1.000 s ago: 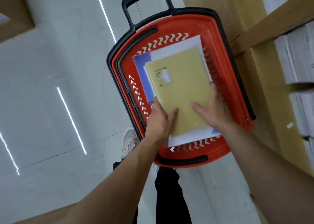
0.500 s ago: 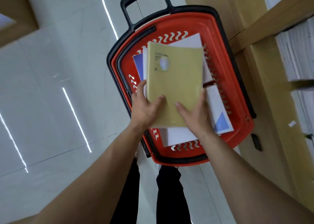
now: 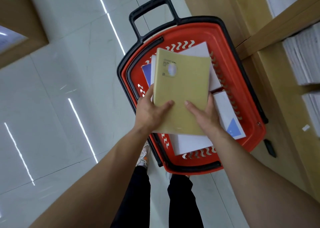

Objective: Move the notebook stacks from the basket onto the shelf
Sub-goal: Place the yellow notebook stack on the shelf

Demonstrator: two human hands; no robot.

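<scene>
Pale tiled floor (image 3: 52,106), wooden shelf (image 3: 284,20) at 2 o'clock | red basket (image 3: 242,137) centre | left hand (image 3: 152,112), right hand (image 3: 206,117) gripping notebook stack (image 3: 181,89) above basket | likely stiff, moderately heavy, smooth-covered; best held at opposite edges

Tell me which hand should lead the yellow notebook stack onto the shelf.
Right hand, probably: the shelf with its white stacks stands on that side of the basket. The left hand grips the yellow notebook stack on the far side.
</scene>
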